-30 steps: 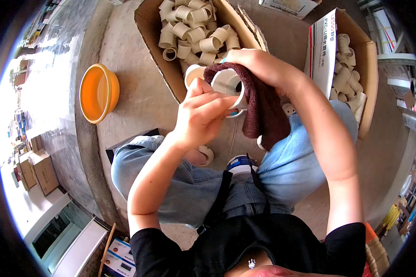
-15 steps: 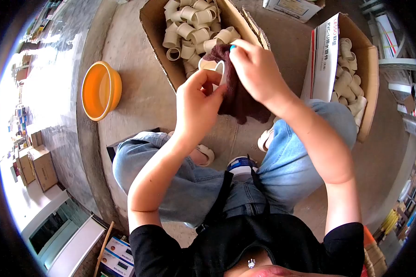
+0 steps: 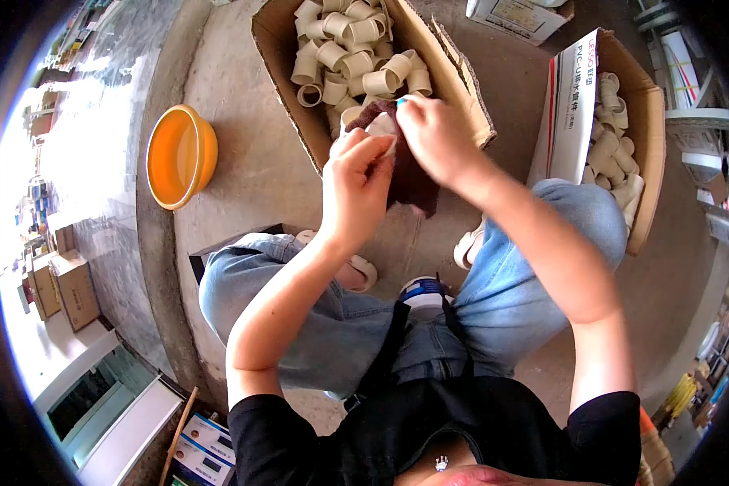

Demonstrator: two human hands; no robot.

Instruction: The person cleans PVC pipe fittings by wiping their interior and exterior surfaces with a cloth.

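Observation:
My left hand [image 3: 355,185] is closed, thumb and fingers pinching a pale PVC pipe fitting [image 3: 383,125]. Only part of the fitting shows between the fingers and the cloth, so its full shape is hidden. A dark brown cloth [image 3: 413,174] hangs down from my right hand [image 3: 439,139], whose fingers are closed on it beside the fitting. Both hands are over the near edge of a cardboard box [image 3: 454,85] filled with beige PVC pipe fittings [image 3: 332,55].
To the right, another cardboard box [image 3: 565,113] holds more beige fittings [image 3: 611,154]. An orange basin [image 3: 181,158] rests on the floor at left. Between my legs is a white and blue tub [image 3: 424,293]. Another box [image 3: 517,18] stands at the far back.
Both hands have shifted slightly down, the left one also to the right. The fitting's round open end, visible before, is now mostly covered by my fingers and the cloth.

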